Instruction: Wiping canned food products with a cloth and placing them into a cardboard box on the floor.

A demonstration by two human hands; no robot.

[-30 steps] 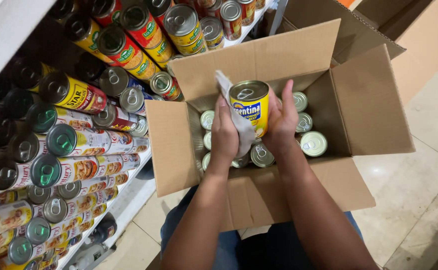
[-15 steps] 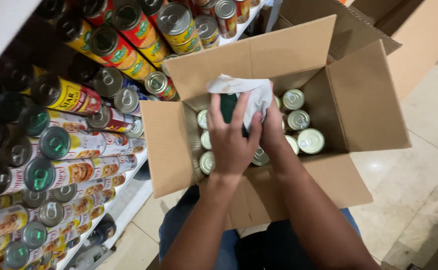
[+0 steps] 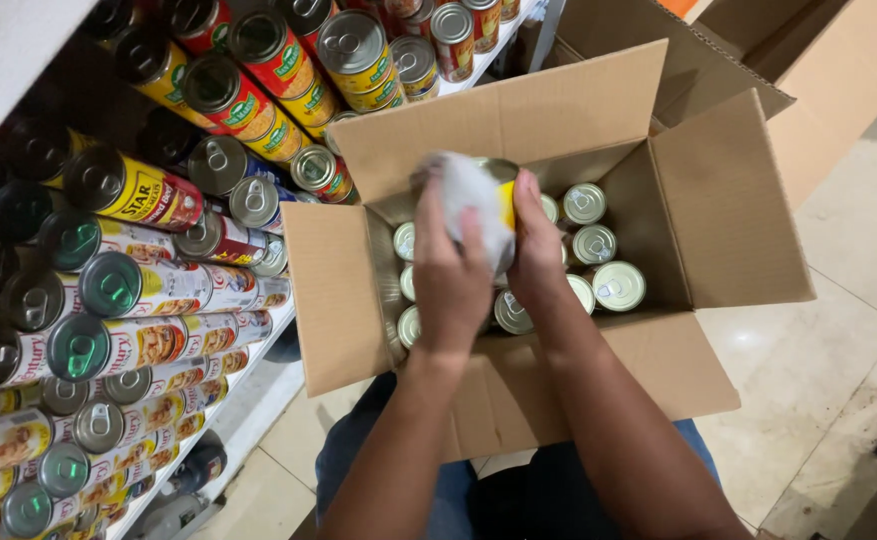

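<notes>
A yellow-labelled can [image 3: 503, 195] is held up over the open cardboard box [image 3: 518, 110], just above the tins packed inside; it sits between both hands, so that one can steady it while the other works over its surface. The right hand [image 3: 540, 240], at 3 o'clock of the can, wraps its fingers round the side in a firm clasp, thumb toward the person. The left hand [image 3: 450, 280], at 9 o'clock, is pressed flat against the can with a white cloth [image 3: 470, 195] under its fingers; the cloth is blurred, which suggests a wiping motion, and it covers most of the can's top and near side, so the lid is only partly seen.

Below the hands, the box holds more cans [image 3: 594, 245] standing upright with silver pull-tab lids up, packed close in rows; the ones at 3 o'clock of the held can are plain to see, those under the hands are hidden. The box rests on the person's lap [image 3: 438, 480], its flaps folded out so the inside stays open to reach.

At 9 o'clock of the box stands a shelf [image 3: 248, 410] stacked with tins [image 3: 138, 290] lying on their sides, lids facing out. At 1 o'clock a second cardboard box [image 3: 838, 50] sits on the tiled floor [image 3: 838, 330].
</notes>
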